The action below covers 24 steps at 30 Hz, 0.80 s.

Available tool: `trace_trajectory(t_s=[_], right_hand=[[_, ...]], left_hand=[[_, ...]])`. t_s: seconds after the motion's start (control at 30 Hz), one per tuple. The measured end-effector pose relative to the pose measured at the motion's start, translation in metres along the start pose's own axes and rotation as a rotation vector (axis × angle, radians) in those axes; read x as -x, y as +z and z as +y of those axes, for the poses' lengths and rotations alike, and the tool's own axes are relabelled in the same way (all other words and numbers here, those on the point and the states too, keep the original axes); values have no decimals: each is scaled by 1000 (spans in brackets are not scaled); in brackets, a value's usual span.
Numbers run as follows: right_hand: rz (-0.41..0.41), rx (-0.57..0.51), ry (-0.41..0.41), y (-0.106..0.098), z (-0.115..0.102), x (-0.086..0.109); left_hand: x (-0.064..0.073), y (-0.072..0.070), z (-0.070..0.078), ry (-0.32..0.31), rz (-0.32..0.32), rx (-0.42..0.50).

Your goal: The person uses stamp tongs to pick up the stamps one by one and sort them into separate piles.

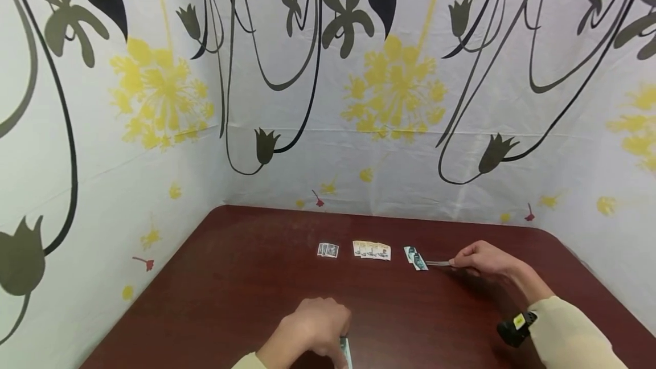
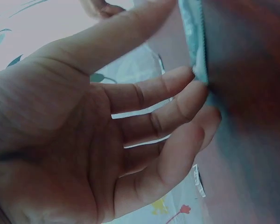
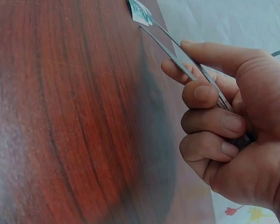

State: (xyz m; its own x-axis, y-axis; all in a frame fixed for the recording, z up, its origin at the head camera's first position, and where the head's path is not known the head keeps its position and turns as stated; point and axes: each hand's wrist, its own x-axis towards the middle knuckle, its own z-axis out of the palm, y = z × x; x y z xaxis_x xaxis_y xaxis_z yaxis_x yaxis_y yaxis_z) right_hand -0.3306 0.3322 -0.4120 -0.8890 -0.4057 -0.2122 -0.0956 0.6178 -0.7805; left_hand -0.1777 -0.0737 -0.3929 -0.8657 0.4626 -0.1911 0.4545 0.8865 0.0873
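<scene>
My right hand (image 1: 484, 258) grips metal tweezers (image 3: 196, 70), curled fingers wrapped around their handle end. The tips stand slightly apart beside the blue-green stamps (image 1: 416, 258), a small overlapping group at the right of the row; whether they touch one cannot be told. Near the front of the table, my left hand (image 1: 318, 323) holds a pale blue-green stamp (image 2: 196, 37) with a perforated edge, between thumb and fingertips. Only a narrow strip of it shows in the head view, and how many are there is unclear.
Overlapping yellowish stamps (image 1: 372, 250) lie at the middle of the row, with grey stamps (image 1: 328, 250) to their left. The dark red-brown wooden table (image 1: 230, 278) has rounded far corners. A white patterned cloth (image 1: 307, 187) hangs behind it and at the sides.
</scene>
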Motion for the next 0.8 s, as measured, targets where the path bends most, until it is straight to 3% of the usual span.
trace_trajectory(t_s=[0.1,0.17,0.37,0.53,0.63,0.8], right_hand=[[2,-3,-2,-4,-1,1],[-2,0,-4,-7,-1,0],[-7,-21,5,-8,2,1],[-3,-34,13,-5,7,2],[4,-38,21,-4,9,3],[16,-46,22,-3,10,6]], left_hand=[[-6,-6,-2,21,39,27],[-17,-11,0,33,73,27],[-73,-16,27,52,164,71],[-120,-16,49,17,156,130],[-147,-6,57,13,150,139],[-176,9,67,24,127,137]])
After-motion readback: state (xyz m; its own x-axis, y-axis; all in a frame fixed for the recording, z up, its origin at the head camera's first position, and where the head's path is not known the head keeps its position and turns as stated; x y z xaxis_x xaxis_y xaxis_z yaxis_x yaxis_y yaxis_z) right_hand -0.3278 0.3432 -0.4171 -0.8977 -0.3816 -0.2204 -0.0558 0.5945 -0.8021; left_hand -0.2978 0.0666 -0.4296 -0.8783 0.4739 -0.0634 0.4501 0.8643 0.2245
